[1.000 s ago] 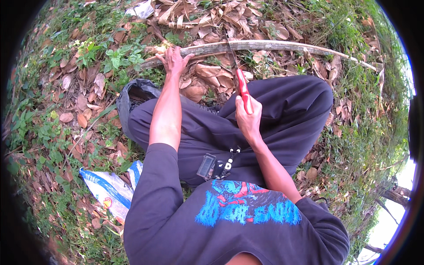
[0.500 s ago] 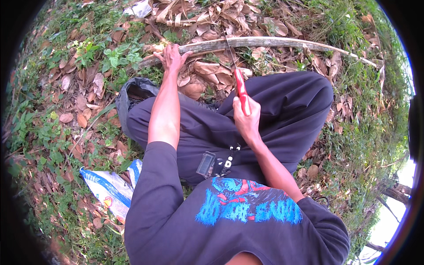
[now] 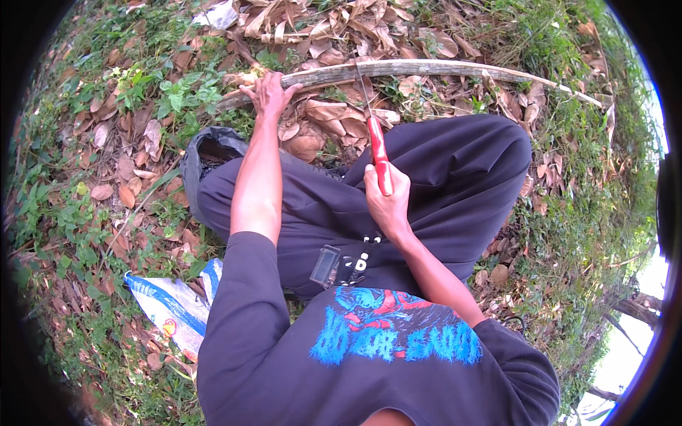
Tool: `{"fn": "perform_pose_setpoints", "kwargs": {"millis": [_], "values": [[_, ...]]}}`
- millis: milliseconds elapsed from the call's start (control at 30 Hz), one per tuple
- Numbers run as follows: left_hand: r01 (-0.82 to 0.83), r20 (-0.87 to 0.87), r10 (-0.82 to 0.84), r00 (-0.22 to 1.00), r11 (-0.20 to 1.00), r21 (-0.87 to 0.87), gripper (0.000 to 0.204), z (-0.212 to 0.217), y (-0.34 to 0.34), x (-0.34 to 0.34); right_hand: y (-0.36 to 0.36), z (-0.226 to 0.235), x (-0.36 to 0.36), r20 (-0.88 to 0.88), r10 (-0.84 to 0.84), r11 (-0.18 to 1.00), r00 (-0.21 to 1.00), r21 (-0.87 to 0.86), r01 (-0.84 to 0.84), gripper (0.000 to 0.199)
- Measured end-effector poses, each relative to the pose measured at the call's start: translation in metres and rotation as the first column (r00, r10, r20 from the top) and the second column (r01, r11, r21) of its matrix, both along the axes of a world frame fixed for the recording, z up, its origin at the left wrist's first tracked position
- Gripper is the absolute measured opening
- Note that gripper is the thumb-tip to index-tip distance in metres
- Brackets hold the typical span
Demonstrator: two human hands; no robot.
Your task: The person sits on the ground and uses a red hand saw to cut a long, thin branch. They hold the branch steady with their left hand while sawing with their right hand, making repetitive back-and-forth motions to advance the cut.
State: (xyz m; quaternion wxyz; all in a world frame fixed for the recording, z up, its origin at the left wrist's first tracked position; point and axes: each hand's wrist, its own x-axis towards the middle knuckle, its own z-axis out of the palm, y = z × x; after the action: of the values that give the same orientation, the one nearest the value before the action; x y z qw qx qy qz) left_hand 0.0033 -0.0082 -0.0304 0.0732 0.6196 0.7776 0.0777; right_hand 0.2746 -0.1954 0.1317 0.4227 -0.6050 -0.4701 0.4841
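Little has shifted since the earlier frames: both hands stay where they were, and the knife has only tilted a touch, its blade still up against the stick.

Largest in view is the person's own body, seated on the ground with dark trousers (image 3: 440, 192) folded across the middle of the frame and a dark printed shirt (image 3: 369, 355) filling the lower centre. Around them lies a ground of dry brown leaves (image 3: 320, 113) and green weeds (image 3: 177, 89), thickest with leaves in the upper centre.

A long, pale, dry stick (image 3: 426, 69) runs across the upper part of the frame, from upper centre-left out to the upper right. At lower left a white and blue woven sack (image 3: 167, 305) lies on the ground, just beside the person's hip.

The left hand (image 3: 266, 92) reaches to the upper centre-left, its grip wrapped over the thicker end of the stick, fingers pressed around it. The right hand (image 3: 387, 199) sits at the centre, above the trousers, its grip closed tight on the red handle of a knife (image 3: 376, 149). The thin blade points upward in the frame and meets the stick near its middle.
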Motion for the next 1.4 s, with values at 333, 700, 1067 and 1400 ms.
{"fn": "perform_pose_setpoints", "kwargs": {"millis": [333,700,1067,1400], "values": [[-0.019,0.008,0.019,1.000,1.000,-0.012,0.068,-0.002,0.003,-0.008,0.021,0.019,-0.010,-0.001,0.019,0.998,1.000,0.068,-0.019,0.022],[-0.004,-0.003,0.005,1.000,0.995,0.101,0.064,0.002,0.002,0.000,0.074,-0.029,0.001,0.153,0.003,0.983,0.988,0.179,-0.031,0.026],[0.000,0.019,-0.002,1.000,0.993,0.115,0.066,-0.013,0.000,-0.007,0.023,-0.021,0.019,-0.064,0.048,0.998,0.997,0.030,-0.046,0.024],[0.013,-0.003,-0.013,1.000,1.000,0.004,0.065,0.007,0.001,-0.001,0.072,-0.026,-0.023,0.151,-0.005,0.988,0.989,0.153,-0.018,0.029]]}}
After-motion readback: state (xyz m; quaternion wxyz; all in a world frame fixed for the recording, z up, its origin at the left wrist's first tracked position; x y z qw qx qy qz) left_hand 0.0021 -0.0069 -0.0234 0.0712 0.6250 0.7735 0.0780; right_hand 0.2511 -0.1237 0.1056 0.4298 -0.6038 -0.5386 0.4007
